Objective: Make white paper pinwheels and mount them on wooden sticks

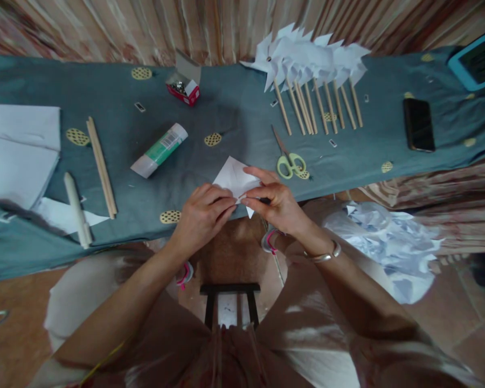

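Note:
Both of my hands meet at a small piece of white paper [233, 173] near the table's front edge. My left hand [204, 214] grips its left and lower side, fingers pressed together. My right hand [277, 200] pinches the paper from the right, thumb and fingertips close to the left fingertips. One corner of the sheet points up and away from me, and a small tip shows below the right thumb. Whatever lies between the fingertips is too small to make out. Green-handled scissors [291, 164] lie just beyond my right hand.
Paper pinwheels on sticks [317, 59] lie in a row at the back. Left are a red box of small metal pieces [185, 91], a glue stick [160, 151], wooden sticks [101, 167], a white utility knife [76, 207] and paper sheets [16, 156]. A phone [419, 125] lies right; paper scraps [388, 242] sit below.

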